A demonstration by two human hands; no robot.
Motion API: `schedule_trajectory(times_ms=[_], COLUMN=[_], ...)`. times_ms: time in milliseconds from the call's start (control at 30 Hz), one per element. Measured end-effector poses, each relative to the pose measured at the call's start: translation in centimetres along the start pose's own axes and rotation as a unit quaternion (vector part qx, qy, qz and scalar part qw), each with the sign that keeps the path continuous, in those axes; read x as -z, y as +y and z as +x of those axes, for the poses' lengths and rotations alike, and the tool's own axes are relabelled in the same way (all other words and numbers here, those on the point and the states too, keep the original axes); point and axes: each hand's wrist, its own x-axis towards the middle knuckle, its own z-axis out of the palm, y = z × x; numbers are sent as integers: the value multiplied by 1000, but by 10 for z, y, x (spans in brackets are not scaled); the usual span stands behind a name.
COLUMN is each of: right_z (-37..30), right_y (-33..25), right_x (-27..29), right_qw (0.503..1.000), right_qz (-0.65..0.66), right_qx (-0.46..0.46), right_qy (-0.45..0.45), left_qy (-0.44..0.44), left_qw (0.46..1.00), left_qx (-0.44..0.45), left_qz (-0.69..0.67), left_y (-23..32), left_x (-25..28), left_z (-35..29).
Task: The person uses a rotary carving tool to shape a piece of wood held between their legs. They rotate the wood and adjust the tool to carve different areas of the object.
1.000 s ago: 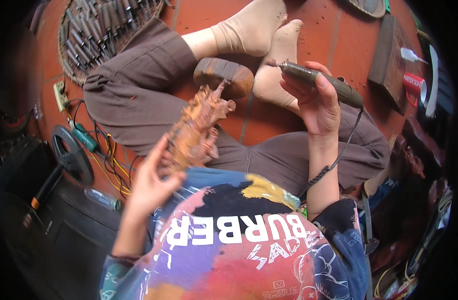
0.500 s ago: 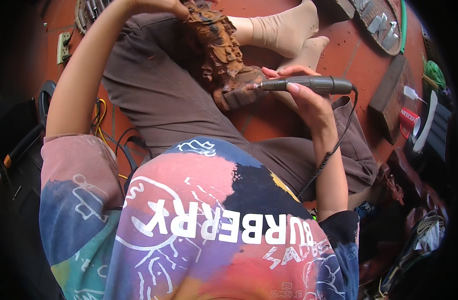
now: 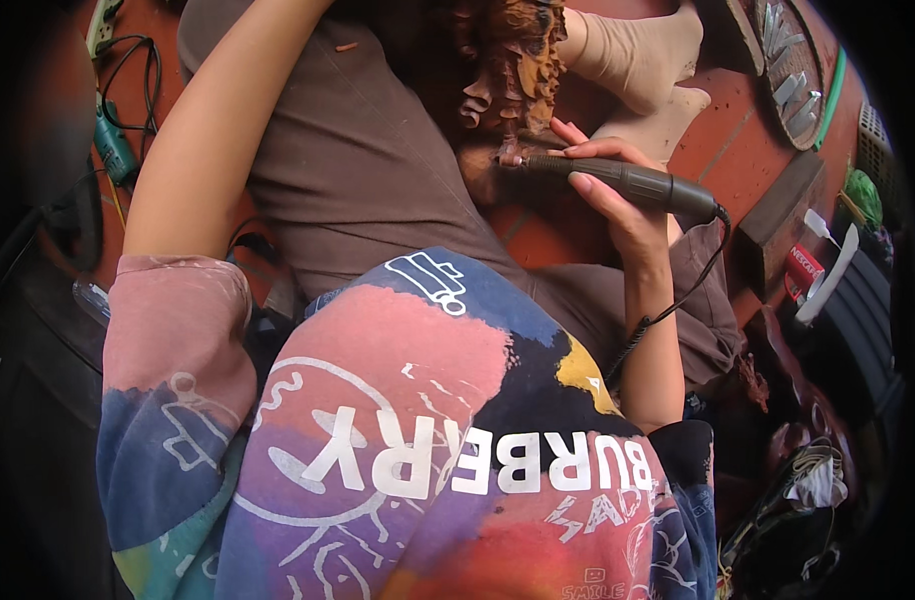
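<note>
A reddish-brown wood carving [image 3: 523, 70] with ruffled, deeply cut surfaces stands between my legs, its top cut off by the upper edge. My right hand [image 3: 626, 210] is closed around a dark rotary tool [image 3: 643, 186], thumb below and fingers above the grip. The tool lies nearly level, its small tip pointing left at the lower part of the carving; whether it touches cannot be made out. A cable hangs from its rear end past my forearm. My left forearm [image 3: 263, 80] runs up out of the picture, so the left hand is hidden.
Socked feet [image 3: 633, 60] rest beyond the carving on red floor tiles. To the right lie a wooden block [image 3: 778, 205], a round board [image 3: 763, 75] with metal blades, and a red mug [image 3: 804, 270]. A teal corded tool [image 3: 114, 145] and power strip [image 3: 100, 28] are at left.
The view has shifted, and the carving now sits higher and further right, standing more upright. My left hand has passed out of the top edge. The right hand still grips the rotary tool, now slightly tilted.
</note>
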Motion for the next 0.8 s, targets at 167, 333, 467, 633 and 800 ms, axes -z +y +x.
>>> schedule_trajectory(times_ms=[167,333,467,633,800], right_z=[0,3,5,3,4], right_y=[2,-2,-5,-6,-11], right_x=[-7,-20,-22,-21,-22], right_qw=[999,995,993,991,992], right_qz=[18,-2,-67,-112,-16], right_qx=[-16,-15,-4,14,-59], right_qy=[43,95,96,68,109], left_qy=[-1,1,10,15,14], left_qw=[1000,1000,1000,1000,1000], left_qx=[-9,-10,-14,-16,-18], left_qz=[-13,-7,-2,-7,-5], left_y=[-5,-5,-5,-7,-8], left_x=[2,3,1,1,0], left_z=[1,2,0,1,2])
